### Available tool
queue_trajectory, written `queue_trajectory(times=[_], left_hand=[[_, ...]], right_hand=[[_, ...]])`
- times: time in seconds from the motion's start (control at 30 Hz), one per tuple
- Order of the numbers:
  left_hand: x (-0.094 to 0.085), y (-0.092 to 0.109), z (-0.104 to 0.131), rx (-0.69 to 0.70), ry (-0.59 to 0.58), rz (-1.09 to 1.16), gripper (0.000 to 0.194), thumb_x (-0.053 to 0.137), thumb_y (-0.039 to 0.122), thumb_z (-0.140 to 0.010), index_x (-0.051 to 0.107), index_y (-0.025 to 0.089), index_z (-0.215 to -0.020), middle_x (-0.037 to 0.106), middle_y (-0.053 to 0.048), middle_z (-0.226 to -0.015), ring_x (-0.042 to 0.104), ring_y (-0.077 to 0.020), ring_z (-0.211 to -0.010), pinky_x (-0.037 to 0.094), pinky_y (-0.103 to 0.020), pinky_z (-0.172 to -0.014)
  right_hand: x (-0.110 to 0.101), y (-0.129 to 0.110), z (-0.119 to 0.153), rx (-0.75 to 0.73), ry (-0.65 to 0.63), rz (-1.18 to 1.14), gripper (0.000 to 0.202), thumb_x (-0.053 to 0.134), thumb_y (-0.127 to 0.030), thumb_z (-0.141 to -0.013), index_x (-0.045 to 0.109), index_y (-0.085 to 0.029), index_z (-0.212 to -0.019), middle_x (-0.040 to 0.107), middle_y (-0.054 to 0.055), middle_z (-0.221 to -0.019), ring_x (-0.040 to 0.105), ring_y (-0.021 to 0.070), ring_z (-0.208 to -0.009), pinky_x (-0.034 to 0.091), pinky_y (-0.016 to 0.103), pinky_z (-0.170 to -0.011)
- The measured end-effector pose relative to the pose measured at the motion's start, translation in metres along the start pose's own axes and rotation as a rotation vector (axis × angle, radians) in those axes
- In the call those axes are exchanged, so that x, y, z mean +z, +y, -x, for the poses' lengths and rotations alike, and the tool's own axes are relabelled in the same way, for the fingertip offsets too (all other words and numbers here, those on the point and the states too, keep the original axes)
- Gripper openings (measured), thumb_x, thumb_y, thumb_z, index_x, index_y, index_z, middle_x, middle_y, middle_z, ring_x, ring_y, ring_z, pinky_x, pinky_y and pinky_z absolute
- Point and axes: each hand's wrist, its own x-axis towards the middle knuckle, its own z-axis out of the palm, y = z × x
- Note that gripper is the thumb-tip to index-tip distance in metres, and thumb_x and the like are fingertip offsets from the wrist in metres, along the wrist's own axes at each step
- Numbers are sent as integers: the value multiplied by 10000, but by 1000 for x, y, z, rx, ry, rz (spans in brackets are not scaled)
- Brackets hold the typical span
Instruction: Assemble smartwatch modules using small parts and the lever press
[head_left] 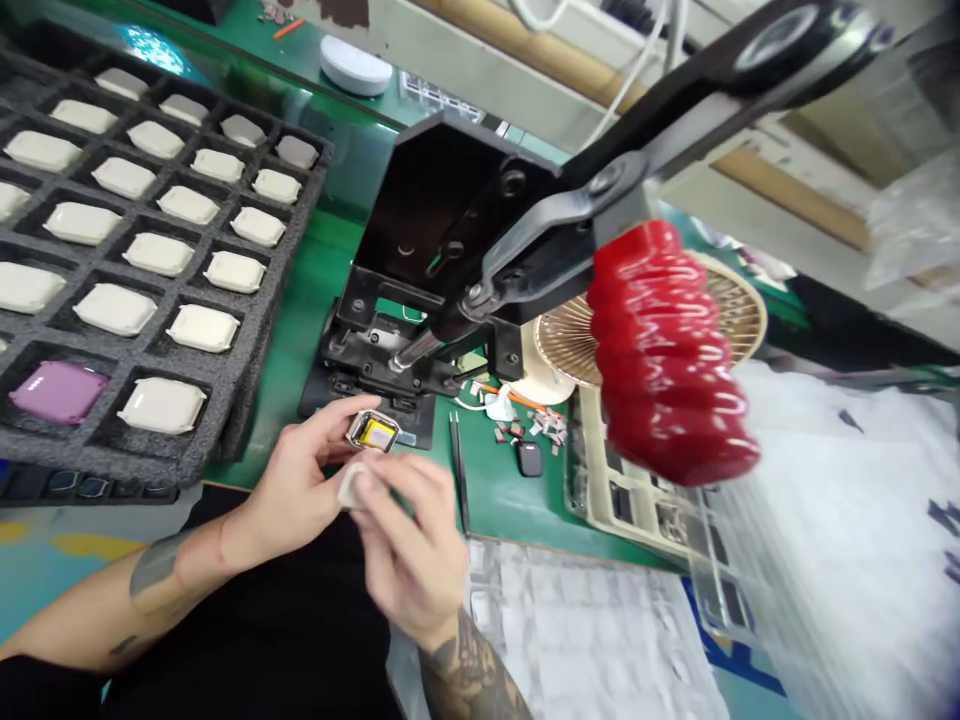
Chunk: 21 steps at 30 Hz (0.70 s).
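Observation:
My left hand point(296, 485) is closed on a small smartwatch case point(374, 431), gripping it by its edge between thumb and fingers. The case's open face shows a yellow part inside a silvery frame. Just below it, my right hand point(420, 535) pinches a small whitish piece point(351, 487), close to the left thumb. Whether that piece touches the left thumb I cannot tell. Both hands are in front of a black lever press point(420, 360), whose ribbed red handle point(667, 360) rises at the right.
A dark foam tray point(300, 270) at left holds many cream watch-shaped pieces and one purple piece point(60, 391). Right of my hands lie black tweezers point(459, 470), a small black square case point(529, 458) and scraps. Beyond are a beige parts box point(630, 530), a fan point(739, 310) and plastic wrap point(847, 520).

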Motion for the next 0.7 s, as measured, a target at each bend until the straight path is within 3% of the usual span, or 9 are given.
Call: queue_trajectory(times=[0.1,0.2,0.33,0.47,0.63,0.7], left_hand=[[-3,1,1,-24,-46,37,553,721,182,-1073,624,187,-1617,801,-151,-1475,857,-212,-1136,698,-276,-1017],[-6,1,3,-23,-87,47,579,690,153,-1083,603,200,-1654,765,-152,-1545,865,-208,-1127,704,-273,-1022],[-5,4,1,0,-55,84,466,737,223,-1099,683,191,-1561,821,-142,-1448,869,-214,-1130,705,-271,-1024],[-4,7,-3,40,-21,145,259,706,248,-1133,771,212,-1382,889,-90,-1248,882,-196,-1049,729,-252,-922],[-8,6,-2,74,-63,80,386,744,216,-1109,783,299,-1484,856,-51,-1400,849,-192,-1246,686,-229,-1063],[-9,6,-1,100,-59,12,339,764,216,-1095,836,300,-1416,855,-39,-1403,863,-182,-1204,680,-199,-1048]], right_hand=[[-3,13,-10,65,112,39,533,776,-4,-968,756,-237,-1446,822,121,-1348,756,293,-1220,662,546,-1049],[-3,24,-19,83,60,57,503,801,-37,-975,769,-269,-1420,836,99,-1339,744,302,-1231,654,561,-1051],[2,24,-20,71,-34,12,501,758,-48,-1002,749,-280,-1445,800,100,-1426,734,299,-1319,640,566,-1131],[6,19,-15,230,66,-94,462,741,-133,-1032,720,-273,-1472,750,118,-1468,725,291,-1375,642,507,-1157],[6,20,-16,399,42,-323,241,722,-219,-1080,786,-270,-1307,792,89,-1318,755,244,-1263,648,420,-1085],[8,20,-15,419,58,-390,169,733,-221,-1077,805,-261,-1225,800,78,-1241,765,223,-1182,652,394,-1037]])
